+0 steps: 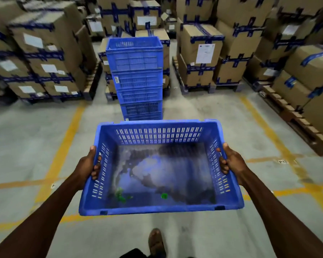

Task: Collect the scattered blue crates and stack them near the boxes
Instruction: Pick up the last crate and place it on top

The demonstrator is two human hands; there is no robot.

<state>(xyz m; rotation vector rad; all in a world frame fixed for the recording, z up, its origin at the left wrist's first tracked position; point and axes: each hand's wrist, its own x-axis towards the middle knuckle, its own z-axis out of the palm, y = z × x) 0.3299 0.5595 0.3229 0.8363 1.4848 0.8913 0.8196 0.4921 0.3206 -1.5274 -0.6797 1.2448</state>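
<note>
I carry a blue slotted crate [157, 208] in front of me above the floor. My left hand [89, 162] grips its left rim, fingers curled through the side slots. On the opposite rim, my right hand [230, 161] holds the same way. The crate's bottom is dirty, with a few small green scraps [120, 195] in it. Straight ahead stands a tall stack of blue crates [138, 79], several high, on the floor in front of the cardboard boxes [201, 53].
Pallets of taped cardboard boxes [45, 53] line the left, back and right [306, 71]. Yellow floor lines [63, 155] mark a bay on the grey concrete. My shoe [156, 241] shows at the bottom edge.
</note>
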